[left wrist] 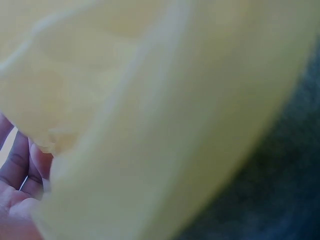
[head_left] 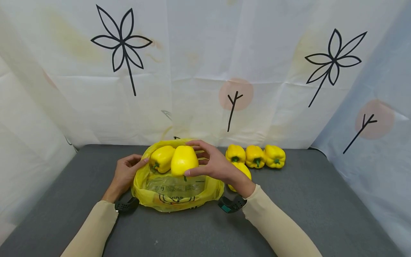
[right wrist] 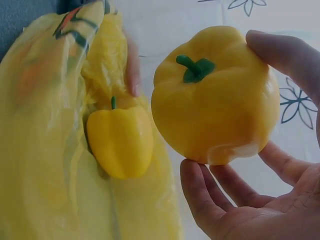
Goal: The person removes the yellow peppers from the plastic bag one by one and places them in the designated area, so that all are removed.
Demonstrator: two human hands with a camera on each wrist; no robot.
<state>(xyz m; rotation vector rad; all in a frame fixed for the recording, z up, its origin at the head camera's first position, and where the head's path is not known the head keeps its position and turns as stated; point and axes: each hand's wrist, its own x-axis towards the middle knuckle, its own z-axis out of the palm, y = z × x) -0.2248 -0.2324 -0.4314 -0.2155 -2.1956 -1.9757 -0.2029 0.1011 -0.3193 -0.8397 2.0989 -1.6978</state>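
A yellow bell pepper (head_left: 183,160) is in my right hand (head_left: 213,162), gripped between thumb and fingers above the yellow plastic bag (head_left: 154,201). The right wrist view shows this bell pepper (right wrist: 215,115) with its green stem toward the camera. A second yellow bell pepper (head_left: 162,159) lies inside the bag at its left side. My left hand (head_left: 126,173) pinches the bag's left rim, thumb on the inner side. In the left wrist view the blurred bag (left wrist: 165,125) covers most of that hand.
Right of the bag, several more yellow bell peppers (head_left: 255,156) stand on the dark grey table (head_left: 179,235); one of them is partly behind my right wrist. A white patterned curtain (head_left: 199,64) hangs behind the table.
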